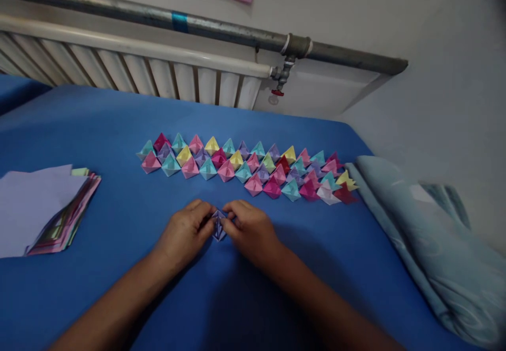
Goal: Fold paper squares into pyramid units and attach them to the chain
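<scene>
Left hand [185,232] and right hand [250,231] pinch opposite sides of a purple boat [219,226] above the blue sheet [169,298]. It looks light, crisp, easily crushed; side edges suit fingertips. Beyond sit finished boats [226,171].

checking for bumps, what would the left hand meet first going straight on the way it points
Beyond the purple folded paper at its fingertips, the left hand would probably meet the right hand first, though depth is unclear.

The left hand [182,233] and right hand [252,232] grip a small folded purple paper piece [219,228]. Pointed, multicoloured folded-paper units [207,169] stand beyond in rows.
</scene>
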Tool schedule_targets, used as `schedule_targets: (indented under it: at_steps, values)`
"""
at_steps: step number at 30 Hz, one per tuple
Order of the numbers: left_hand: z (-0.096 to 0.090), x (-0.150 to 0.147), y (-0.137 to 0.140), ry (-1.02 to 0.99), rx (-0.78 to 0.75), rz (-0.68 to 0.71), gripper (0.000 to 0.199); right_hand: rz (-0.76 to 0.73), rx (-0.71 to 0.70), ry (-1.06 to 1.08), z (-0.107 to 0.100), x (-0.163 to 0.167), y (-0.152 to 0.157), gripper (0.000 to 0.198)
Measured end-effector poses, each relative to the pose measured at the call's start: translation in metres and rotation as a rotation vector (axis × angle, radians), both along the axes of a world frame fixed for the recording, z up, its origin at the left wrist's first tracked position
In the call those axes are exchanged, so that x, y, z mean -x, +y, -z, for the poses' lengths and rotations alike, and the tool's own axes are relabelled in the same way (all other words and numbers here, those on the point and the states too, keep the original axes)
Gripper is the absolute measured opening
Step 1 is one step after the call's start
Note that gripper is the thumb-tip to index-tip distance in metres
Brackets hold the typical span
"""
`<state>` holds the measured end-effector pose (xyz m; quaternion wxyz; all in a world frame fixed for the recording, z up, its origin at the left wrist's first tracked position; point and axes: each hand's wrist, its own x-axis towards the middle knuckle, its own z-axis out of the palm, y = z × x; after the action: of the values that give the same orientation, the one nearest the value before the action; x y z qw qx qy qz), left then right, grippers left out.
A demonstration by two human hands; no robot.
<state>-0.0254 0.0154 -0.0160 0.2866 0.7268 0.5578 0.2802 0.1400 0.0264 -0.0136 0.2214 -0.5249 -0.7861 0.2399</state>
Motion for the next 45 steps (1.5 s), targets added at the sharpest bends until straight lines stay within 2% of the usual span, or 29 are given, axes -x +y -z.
schedule_targets:
  at_steps: [6,13,21,26,34,38,42,45]
  values:
    - [0.001,0.002,0.001,-0.056,0.090,0.018,0.009,-0.008,0.096,0.129,-0.004,-0.004,0.000,0.016]
    - [0.000,0.004,0.005,-0.003,0.150,0.003,0.007,0.017,0.138,0.090,-0.005,0.000,0.003,0.020]
    - [-0.006,0.004,0.011,-0.005,0.321,-0.019,0.011,0.051,0.238,0.038,-0.009,0.003,0.009,0.026]
    - [-0.008,0.003,0.013,-0.013,0.362,-0.045,0.013,0.024,0.303,0.010,-0.012,0.002,0.015,0.032]
    - [-0.007,0.004,0.013,-0.024,0.325,-0.034,0.011,-0.007,0.285,0.014,-0.011,0.001,0.013,0.033]
    - [-0.003,0.006,0.010,-0.088,0.318,-0.018,0.014,-0.005,0.335,0.124,-0.010,-0.002,0.013,0.033]
    - [0.000,0.011,0.008,-0.194,0.296,0.000,0.022,0.013,0.443,0.378,-0.007,-0.008,0.016,0.025]
    - [-0.001,0.015,0.006,-0.204,0.261,-0.020,0.019,0.033,0.491,0.547,-0.004,-0.014,0.015,0.018]
